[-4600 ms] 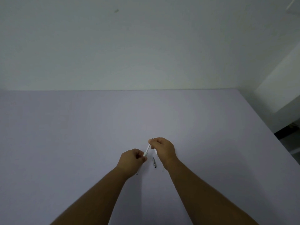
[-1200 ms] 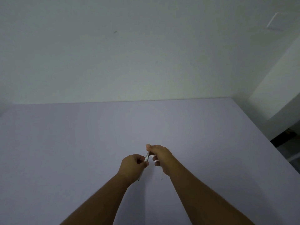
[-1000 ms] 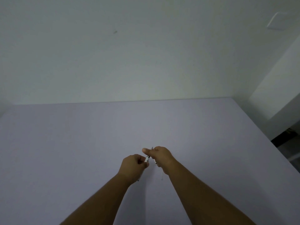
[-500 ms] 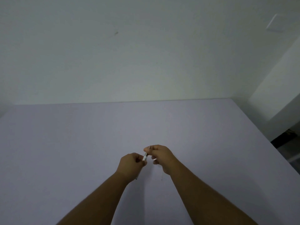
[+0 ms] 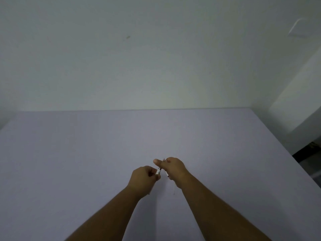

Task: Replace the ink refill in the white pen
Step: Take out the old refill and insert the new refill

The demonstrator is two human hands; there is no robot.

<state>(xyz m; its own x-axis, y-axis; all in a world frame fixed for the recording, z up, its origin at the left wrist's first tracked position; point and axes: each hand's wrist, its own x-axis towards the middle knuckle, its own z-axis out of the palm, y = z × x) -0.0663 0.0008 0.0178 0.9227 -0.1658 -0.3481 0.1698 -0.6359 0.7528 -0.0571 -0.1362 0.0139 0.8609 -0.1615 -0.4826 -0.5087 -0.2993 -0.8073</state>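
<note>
Both hands meet low in the middle of the head view, above a pale lilac table. My left hand is closed around the white pen barrel; only the barrel's front end shows beyond the fingers. My right hand pinches the dark tip piece at the barrel's front end between thumb and forefinger. A thin point sticks out above the fingers. A short white piece shows under my right hand's lower fingers; what it is I cannot tell.
The table runs to a white wall at the back. Its right edge drops to a dark floor gap. A small speck lies on the table beside my right wrist.
The grey tip piece lying on the table 4.6 s ago is now in my right hand at the barrel's end. Over the last second my right thumb shifted around it; the hands stayed together.
</note>
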